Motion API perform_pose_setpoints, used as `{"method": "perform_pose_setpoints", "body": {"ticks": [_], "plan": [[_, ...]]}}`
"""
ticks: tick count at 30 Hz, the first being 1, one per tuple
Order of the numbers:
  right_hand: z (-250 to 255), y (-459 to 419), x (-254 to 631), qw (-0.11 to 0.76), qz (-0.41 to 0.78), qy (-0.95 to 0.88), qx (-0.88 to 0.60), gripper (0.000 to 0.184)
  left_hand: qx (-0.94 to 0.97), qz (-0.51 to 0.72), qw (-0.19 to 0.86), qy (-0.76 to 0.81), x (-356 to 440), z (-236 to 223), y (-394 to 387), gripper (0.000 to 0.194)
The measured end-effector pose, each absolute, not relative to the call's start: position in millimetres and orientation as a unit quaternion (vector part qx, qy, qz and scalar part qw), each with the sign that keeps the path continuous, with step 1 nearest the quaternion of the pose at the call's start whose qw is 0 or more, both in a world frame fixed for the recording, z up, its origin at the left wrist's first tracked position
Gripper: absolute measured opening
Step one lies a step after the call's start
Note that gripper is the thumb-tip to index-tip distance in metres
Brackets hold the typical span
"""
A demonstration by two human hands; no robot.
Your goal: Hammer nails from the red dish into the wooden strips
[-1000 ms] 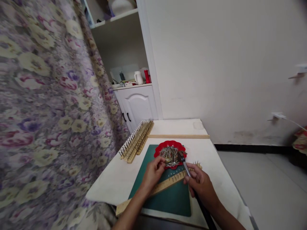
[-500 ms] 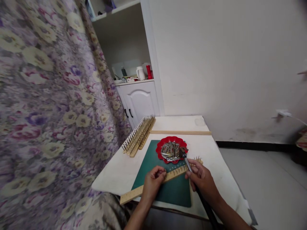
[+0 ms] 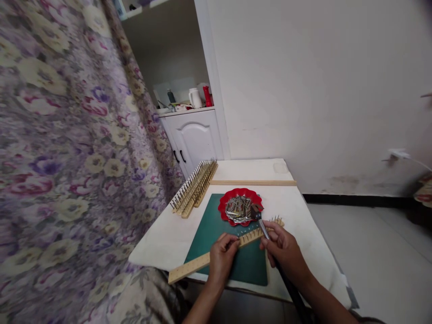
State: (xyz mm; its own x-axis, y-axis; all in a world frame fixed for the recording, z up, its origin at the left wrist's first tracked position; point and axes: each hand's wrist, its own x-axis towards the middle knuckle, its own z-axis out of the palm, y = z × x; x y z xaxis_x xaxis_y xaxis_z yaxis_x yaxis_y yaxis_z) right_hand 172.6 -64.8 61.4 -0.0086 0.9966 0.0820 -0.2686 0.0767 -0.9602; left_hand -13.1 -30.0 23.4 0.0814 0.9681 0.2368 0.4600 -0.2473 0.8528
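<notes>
My right hand [image 3: 283,252] is wrapped round a claw hammer [image 3: 264,230] with a metal shaft and a long black grip. The hammer's head is raised near the edge of a red scalloped bowl [image 3: 223,216] full of loose nails [image 3: 238,209]. A pale wooden strip [image 3: 189,268] with small holes lies slantwise across a green mat [image 3: 251,270]. Nails stand upright along the strip's right part. With thumb and forefinger pinched, my left hand [image 3: 222,258] is at the strip, at the near end of that nail row. Its fingertips mostly cover the nail there.
Strips studded with upright nails [image 3: 195,189] lie together at the table's left edge. A bare wooden bar [image 3: 253,183] crosses the white-covered table [image 3: 290,270] towards the back. A floral curtain [image 3: 84,157] hangs on the left, beside a white cabinet [image 3: 199,137].
My left hand has moved slightly right along the strip, its pinched fingers now closer to the standing nails. The right hand keeps the hammer in nearly the same place. The view has shifted slightly.
</notes>
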Motion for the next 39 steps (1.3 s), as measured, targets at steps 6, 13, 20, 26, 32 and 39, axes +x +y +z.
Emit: {"method": "perform_pose_setpoints", "body": {"ticks": [6,13,20,26,32,39], "plan": [[63.0,-65.4,171.2,0.569,0.551,-0.460,-0.402,0.036,0.679,0.405,0.293,0.538,-11.8,22.2,-28.5,0.017],[63.8,-75.5,168.7,0.542,0.581,-0.464,-0.391,0.035,0.691,0.399,0.274,0.538,-11.0,20.6,-30.4,0.019],[60.6,-85.6,164.2,0.508,0.604,-0.466,-0.400,0.038,0.690,0.404,0.271,0.535,-13.1,17.0,-29.5,0.018],[59.6,-87.5,163.0,0.491,0.610,-0.478,-0.399,0.034,0.701,0.397,0.259,0.533,-13.4,16.2,-29.9,0.018],[59.5,-92.6,158.7,0.469,0.620,-0.490,-0.395,0.034,0.705,0.396,0.240,0.537,-11.1,15.5,-30.6,0.018],[62.7,-94.2,156.7,0.456,0.615,-0.501,-0.403,0.035,0.707,0.389,0.237,0.541,-10.0,15.9,-30.7,0.017]]}}
